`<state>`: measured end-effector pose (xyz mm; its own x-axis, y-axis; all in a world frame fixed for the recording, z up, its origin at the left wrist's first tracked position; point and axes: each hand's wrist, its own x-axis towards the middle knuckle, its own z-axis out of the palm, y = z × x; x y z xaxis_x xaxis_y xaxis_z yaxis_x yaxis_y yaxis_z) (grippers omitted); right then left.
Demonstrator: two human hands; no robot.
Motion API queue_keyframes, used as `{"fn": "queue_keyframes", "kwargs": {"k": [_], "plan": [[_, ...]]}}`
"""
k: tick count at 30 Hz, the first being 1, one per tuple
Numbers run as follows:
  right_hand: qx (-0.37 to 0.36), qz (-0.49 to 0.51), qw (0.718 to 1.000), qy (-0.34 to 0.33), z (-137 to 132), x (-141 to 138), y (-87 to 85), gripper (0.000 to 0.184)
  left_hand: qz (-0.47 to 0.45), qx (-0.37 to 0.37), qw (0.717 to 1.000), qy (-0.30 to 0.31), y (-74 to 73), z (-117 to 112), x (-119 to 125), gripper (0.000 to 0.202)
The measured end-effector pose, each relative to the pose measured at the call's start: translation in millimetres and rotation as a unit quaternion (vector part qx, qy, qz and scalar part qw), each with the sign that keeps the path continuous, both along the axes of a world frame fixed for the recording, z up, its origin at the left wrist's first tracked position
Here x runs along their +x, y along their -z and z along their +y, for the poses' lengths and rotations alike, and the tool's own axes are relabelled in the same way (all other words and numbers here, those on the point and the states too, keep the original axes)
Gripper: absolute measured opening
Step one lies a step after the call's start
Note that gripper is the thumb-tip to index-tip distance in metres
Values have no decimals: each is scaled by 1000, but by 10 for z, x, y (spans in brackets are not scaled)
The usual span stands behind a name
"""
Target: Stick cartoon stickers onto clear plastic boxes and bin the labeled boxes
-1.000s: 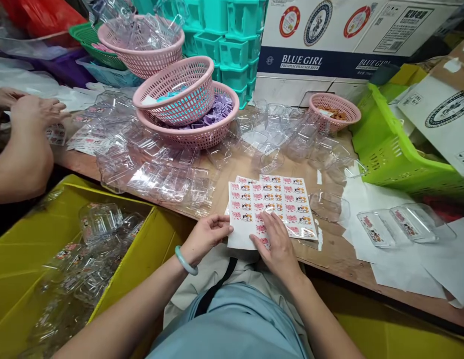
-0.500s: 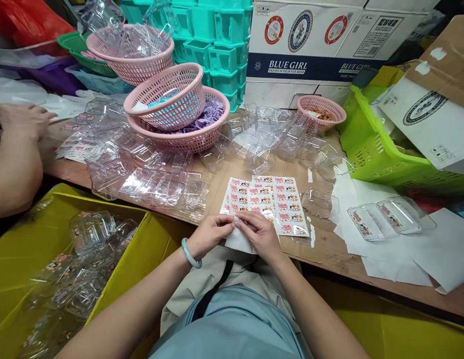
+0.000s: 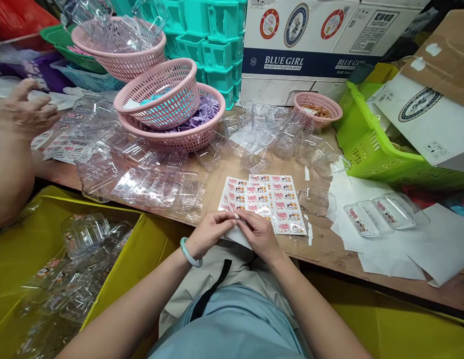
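My left hand (image 3: 214, 231) and my right hand (image 3: 257, 233) meet at the table's front edge, fingertips pinched together on a white sheet of paper (image 3: 237, 238). The sheet hangs below my fingers, and its printed side, if any, is hidden. Just beyond lie overlapping sticker sheets (image 3: 287, 205) printed with cat pictures and pink lettering. To their right rests a clear plastic cover (image 3: 317, 201). Farther right, two clear plastic covers with cat stickers (image 3: 361, 218) lie on white backing papers (image 3: 385, 257).
Clear plastic pieces (image 3: 149, 187) cover the table's left side, near stacked pink baskets (image 3: 172, 137). A yellow bin (image 3: 142, 234) stands below on the left. A green basket (image 3: 381, 149) and a white carton (image 3: 291, 62) stand behind. Another person's hand (image 3: 26, 112) is at far left.
My hands stay pinched on the white sheet, shifting only slightly. The other person's hand at far left has lifted, with its fingers spread. The whole view has shifted a little.
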<state>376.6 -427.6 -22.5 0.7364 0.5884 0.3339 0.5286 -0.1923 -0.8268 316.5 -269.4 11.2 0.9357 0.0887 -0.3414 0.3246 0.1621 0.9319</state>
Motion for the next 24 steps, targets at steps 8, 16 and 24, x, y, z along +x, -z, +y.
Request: {"fn": "queue_keyframes", "kwargs": {"k": [8, 16, 24], "plan": [[96, 227, 966, 77, 77, 20, 13, 22, -23, 80, 996, -11, 47, 6, 3, 36], [84, 258, 962, 44, 49, 149, -18, 33, 12, 32, 998, -45, 63, 31, -74, 37], [35, 45, 997, 46, 143, 53, -6, 16, -3, 49, 999, 4, 91, 32, -65, 41]]}}
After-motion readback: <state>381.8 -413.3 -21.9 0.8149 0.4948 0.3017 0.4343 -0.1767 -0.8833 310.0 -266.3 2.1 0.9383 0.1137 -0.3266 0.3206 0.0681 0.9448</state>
